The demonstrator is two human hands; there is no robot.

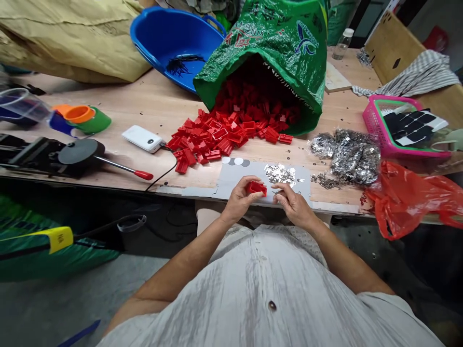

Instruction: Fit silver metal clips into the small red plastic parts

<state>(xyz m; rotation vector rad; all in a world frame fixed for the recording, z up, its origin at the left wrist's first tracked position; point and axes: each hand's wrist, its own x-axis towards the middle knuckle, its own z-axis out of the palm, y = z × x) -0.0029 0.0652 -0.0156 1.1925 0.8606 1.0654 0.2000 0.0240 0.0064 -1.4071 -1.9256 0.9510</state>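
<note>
My left hand (pixel 240 198) is closed around a small red plastic box (pixel 256 188), its open side facing up, above the front edge of the table. Just to the right, my right hand (pixel 293 204) has its thumb and fingertips pinched together; whatever is between them is too small to make out. Beyond both hands, a scatter of small shiny metal pieces (pixel 280 174) lies on a grey sheet (pixel 249 174). Farther back, a heap of similar red plastic parts (pixel 217 137) spills from the mouth of a green woven sack (pixel 267 33).
A white power bank (pixel 142 139) with a black cable lies left of the heap. At far left is a lever tool with a red-tipped handle (pixel 119 166). Bags of metal pieces (pixel 356 156), a pink basket (pixel 372 120) and a red plastic bag (pixel 412 195) stand right. A blue basin (pixel 144 33) sits behind.
</note>
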